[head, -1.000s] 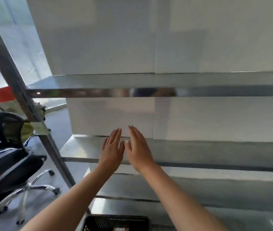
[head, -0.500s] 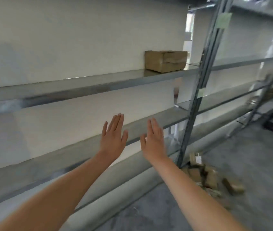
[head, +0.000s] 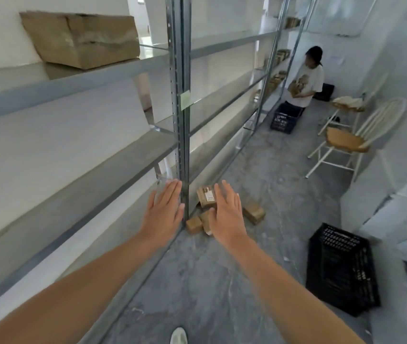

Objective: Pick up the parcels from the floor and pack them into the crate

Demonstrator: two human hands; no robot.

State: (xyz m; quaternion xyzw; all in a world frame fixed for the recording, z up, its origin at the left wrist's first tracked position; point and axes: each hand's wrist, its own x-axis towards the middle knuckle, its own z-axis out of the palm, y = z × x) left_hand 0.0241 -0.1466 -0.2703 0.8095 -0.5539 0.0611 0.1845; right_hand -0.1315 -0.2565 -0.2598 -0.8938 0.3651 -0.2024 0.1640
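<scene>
1. Head view: parcels [head: 206,209] lie in a small pile on the floor [head: 259,184] by the shelf post [head: 181,103]. None is picked up yet. The black crate [head: 341,269] sits well apart.
2. Next, I think, both hands must reach down and grab one.
3. Left hand [head: 164,211] and right hand [head: 227,211] stretch forward, fingers flat and spread, holding nothing.

Storeroom or stockroom: long metal racks [head: 180,95] left, box [head: 81,38] on shelf, parcels [head: 206,197] on concrete floor [head: 259,194], black crate [head: 341,266] right.
</scene>
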